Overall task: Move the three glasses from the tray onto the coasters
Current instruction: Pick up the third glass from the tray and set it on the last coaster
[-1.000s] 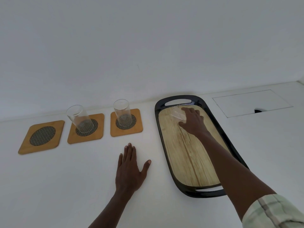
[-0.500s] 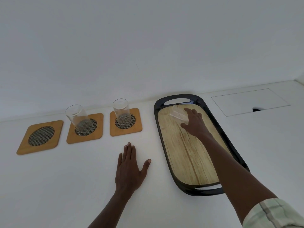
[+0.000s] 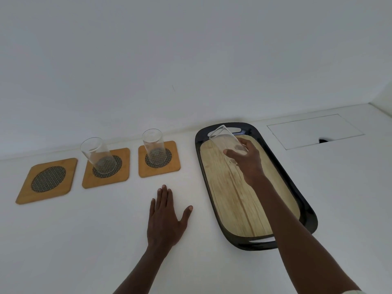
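White counter, right hand gripping third glass above tray; left hand flat, fingers spread; leftmost coaster bare

Coasters left of tray

Both arms are bare from the wrist up to past the elbow. The left hand and the right hand wear no glove, ring or watch. At the right arm, a small piece of pale checked fabric sleeve shows.
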